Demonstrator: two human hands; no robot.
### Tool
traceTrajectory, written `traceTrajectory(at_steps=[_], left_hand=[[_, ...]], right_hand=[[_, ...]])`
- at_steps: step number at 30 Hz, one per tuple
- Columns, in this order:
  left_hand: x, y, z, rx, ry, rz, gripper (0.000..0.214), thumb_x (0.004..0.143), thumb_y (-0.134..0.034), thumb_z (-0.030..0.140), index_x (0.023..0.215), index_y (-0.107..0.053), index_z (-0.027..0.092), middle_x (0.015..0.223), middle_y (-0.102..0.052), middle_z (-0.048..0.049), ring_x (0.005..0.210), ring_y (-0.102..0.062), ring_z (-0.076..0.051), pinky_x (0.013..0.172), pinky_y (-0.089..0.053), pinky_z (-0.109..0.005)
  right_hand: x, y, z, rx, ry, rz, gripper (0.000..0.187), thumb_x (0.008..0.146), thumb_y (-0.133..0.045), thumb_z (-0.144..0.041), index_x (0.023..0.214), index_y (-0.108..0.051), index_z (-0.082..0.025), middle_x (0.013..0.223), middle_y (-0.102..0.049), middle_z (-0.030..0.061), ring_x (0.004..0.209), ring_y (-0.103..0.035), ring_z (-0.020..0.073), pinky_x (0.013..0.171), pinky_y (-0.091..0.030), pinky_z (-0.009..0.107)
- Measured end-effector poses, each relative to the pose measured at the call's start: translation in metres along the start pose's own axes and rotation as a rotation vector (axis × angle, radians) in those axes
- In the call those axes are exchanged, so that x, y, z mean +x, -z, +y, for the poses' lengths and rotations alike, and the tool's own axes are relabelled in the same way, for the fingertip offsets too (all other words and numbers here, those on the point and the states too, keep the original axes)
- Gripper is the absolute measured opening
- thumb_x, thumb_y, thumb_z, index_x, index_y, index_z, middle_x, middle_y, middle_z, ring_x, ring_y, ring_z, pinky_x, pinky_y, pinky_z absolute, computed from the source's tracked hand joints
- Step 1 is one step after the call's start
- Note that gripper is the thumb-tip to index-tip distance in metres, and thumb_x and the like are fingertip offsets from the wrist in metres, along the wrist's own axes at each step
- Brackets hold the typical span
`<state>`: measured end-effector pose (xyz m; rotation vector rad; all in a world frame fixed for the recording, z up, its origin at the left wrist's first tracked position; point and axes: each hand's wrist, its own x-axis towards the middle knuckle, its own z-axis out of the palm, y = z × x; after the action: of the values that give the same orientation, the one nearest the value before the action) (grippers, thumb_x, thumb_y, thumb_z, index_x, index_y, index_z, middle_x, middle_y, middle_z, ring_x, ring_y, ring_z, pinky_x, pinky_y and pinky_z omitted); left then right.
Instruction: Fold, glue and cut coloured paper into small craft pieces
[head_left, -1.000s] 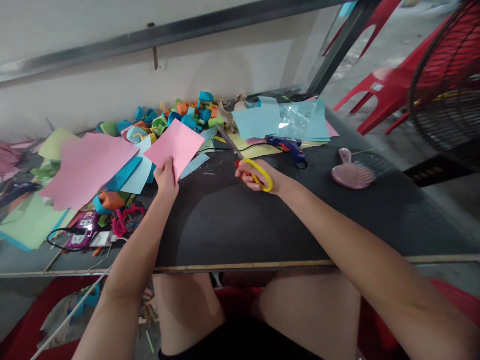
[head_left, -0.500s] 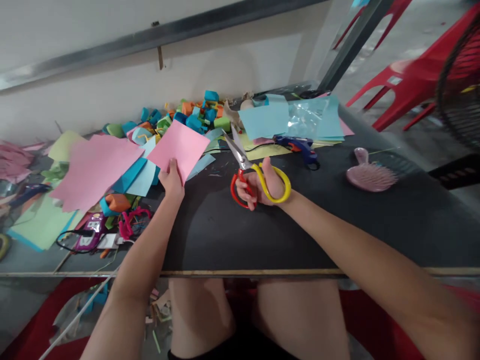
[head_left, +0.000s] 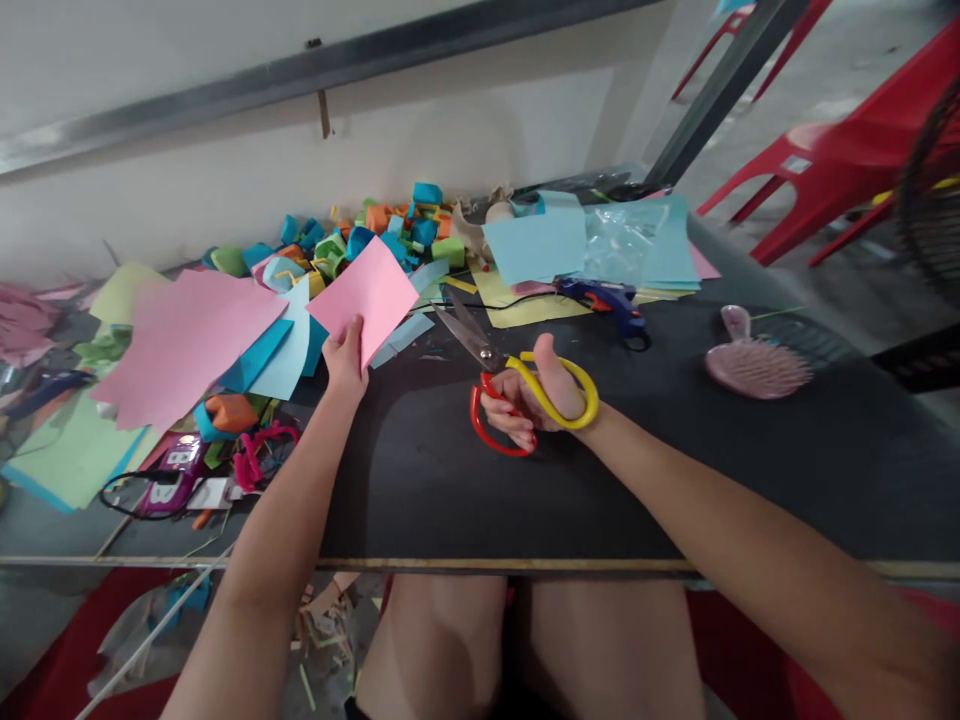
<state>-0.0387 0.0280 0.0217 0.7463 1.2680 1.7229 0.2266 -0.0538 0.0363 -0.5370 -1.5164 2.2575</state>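
My left hand [head_left: 345,358] pinches the lower corner of a square pink paper sheet [head_left: 369,290] and holds it up above the black tabletop [head_left: 450,480]. My right hand [head_left: 536,395] grips a pair of scissors [head_left: 517,385] by the yellow and red handle loops. The steel blades are slightly apart and point up and left towards the pink sheet, a short gap short of it.
Loose pink, blue and green sheets [head_left: 180,340] cover the left of the table, with folded coloured paper pieces [head_left: 375,235] at the back. A blue glue gun [head_left: 611,300] and a pink hairbrush [head_left: 754,362] lie to the right. Red chairs [head_left: 840,150] stand beyond.
My right hand has lifted the scissors and drawn them nearer to me, turning so both handle loops show and the blades part. The pink sheet has stayed in my left hand.
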Motion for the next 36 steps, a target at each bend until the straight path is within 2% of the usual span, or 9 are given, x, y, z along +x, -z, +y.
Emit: traceTrajectory(at_steps=[3,9,16,28,36], left_hand=[[0.001,-0.001,-0.001,-0.026,-0.039,0.000,0.028,0.070,-0.082,0.033,0.087,-0.068,0.016,0.097,-0.074,-0.0088,0.101,-0.070,-0.022,0.090,-0.059,-0.033],[-0.002,-0.002,-0.003,-0.030,-0.072,0.033,0.028,0.070,-0.082,0.032,0.087,-0.068,0.014,0.093,-0.073,-0.0083,0.091,-0.070,-0.020,0.090,-0.057,-0.034],[0.000,-0.002,-0.002,-0.043,-0.044,0.017,0.023,0.071,-0.081,0.030,0.082,-0.068,0.015,0.089,-0.073,-0.0080,0.088,-0.070,-0.019,0.086,-0.060,-0.033],[0.006,-0.002,-0.008,-0.024,-0.054,0.019,0.026,0.071,-0.082,0.033,0.085,-0.068,0.016,0.096,-0.073,-0.0103,0.099,-0.071,-0.024,0.096,-0.057,-0.042],[0.000,-0.002,-0.005,0.006,-0.060,0.026,0.024,0.072,-0.080,0.032,0.084,-0.067,0.016,0.093,-0.074,-0.0085,0.094,-0.071,-0.022,0.094,-0.058,-0.039]], right_hand=[[0.001,0.001,0.002,0.015,0.012,-0.008,0.089,0.055,-0.010,-0.106,0.065,-0.043,-0.023,0.043,-0.039,-0.0045,0.035,-0.040,0.0119,0.034,-0.045,0.028],[0.005,0.003,0.012,0.129,0.127,-0.136,0.089,0.064,-0.010,-0.101,0.071,-0.046,-0.020,0.047,-0.042,-0.0054,0.035,-0.038,0.0098,0.036,-0.047,0.028],[0.005,0.006,0.014,0.124,0.125,-0.141,0.087,0.066,-0.015,-0.100,0.073,-0.046,-0.020,0.049,-0.042,-0.0056,0.037,-0.042,0.0096,0.034,-0.045,0.023],[0.007,0.008,0.014,0.159,0.156,-0.149,0.085,0.071,-0.020,-0.097,0.076,-0.049,-0.018,0.052,-0.045,-0.0048,0.040,-0.044,0.0101,0.040,-0.049,0.025],[0.007,0.006,0.016,0.161,0.133,-0.155,0.085,0.067,-0.022,-0.099,0.075,-0.048,-0.019,0.052,-0.046,-0.0044,0.042,-0.047,0.0111,0.039,-0.049,0.025]])
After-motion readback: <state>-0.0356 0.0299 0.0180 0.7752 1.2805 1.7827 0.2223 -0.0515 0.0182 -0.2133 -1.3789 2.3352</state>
